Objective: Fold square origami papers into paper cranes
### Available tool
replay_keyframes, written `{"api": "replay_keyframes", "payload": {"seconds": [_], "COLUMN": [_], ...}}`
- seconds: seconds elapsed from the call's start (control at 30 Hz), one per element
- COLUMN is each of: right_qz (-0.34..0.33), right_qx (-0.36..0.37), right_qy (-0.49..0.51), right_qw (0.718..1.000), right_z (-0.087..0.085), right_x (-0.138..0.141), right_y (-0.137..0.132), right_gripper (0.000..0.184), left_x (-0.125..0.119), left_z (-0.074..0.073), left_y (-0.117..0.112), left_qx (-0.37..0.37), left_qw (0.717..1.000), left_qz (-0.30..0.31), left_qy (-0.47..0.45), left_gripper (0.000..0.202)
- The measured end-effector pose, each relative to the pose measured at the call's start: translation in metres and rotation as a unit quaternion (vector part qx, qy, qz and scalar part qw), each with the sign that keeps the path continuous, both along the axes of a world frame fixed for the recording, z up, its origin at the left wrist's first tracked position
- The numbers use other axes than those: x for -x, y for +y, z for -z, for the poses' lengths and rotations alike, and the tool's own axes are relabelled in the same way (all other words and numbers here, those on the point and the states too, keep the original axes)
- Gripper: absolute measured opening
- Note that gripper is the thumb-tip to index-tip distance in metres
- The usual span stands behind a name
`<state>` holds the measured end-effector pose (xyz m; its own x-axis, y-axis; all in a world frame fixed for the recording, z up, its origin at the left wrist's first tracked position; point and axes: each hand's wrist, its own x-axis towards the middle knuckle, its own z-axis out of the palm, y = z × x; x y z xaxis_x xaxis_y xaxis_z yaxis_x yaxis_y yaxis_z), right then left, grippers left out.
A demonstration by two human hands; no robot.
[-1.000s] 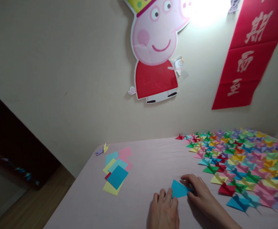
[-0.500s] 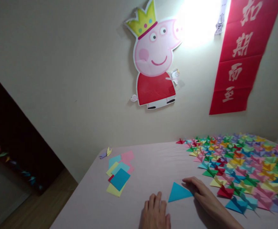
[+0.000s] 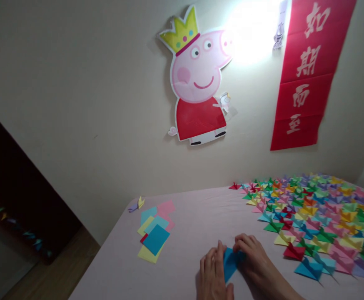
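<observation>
A folded piece of blue origami paper (image 3: 229,264) lies on the pink-covered table between my two hands. My left hand (image 3: 212,271) rests along the paper's left edge, fingers stretched out and palm down. Closed on the paper's right side, my right hand (image 3: 253,255) pinches it with thumb and fingers, and its fingers hide that corner. To the left, a loose pile of square sheets has a blue square (image 3: 156,240) on top, over yellow, pink, light blue and red ones.
Rows of folded paper cranes (image 3: 317,229) in many colours cover the table's right side. Two small folded pieces (image 3: 137,204) sit at the far left corner. Behind the table (image 3: 113,266) is a wall with a pig cutout (image 3: 200,87) and a red banner (image 3: 307,79).
My left hand has moved right to the paper's edge. My right hand has shifted left and taken hold of its right side. The paper appears turned and narrower. The view has shifted slightly.
</observation>
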<state>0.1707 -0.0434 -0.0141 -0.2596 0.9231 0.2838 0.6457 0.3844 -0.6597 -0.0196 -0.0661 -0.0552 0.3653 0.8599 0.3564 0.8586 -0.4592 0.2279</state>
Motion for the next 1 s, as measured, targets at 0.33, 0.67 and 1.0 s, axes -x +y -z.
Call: {"api": "replay_keyframes", "payload": {"seconds": [0.33,0.67,1.0], "right_qz": [-0.04,-0.05,-0.01], "right_qx": [-0.096,-0.184,0.059], "right_qy": [-0.079,-0.202,-0.041], "right_qw": [0.991,0.961,0.997], "right_z": [0.007,0.012,0.009], "right_x": [0.001,-0.009,-0.003], "right_y": [0.011,-0.005,0.007], "right_gripper": [0.019,0.025,0.024], "left_x": [0.012,-0.004,0.001], "left_z": [0.038,0.045,0.059], "left_y": [0.01,0.011,0.001], "left_qx": [-0.156,-0.341,-0.14], "left_qw": [0.984,0.939,0.989], "left_qz": [0.079,0.04,-0.028], "left_qy": [0.032,0.006,0.025], "left_gripper": [0.08,0.063,0.085]}}
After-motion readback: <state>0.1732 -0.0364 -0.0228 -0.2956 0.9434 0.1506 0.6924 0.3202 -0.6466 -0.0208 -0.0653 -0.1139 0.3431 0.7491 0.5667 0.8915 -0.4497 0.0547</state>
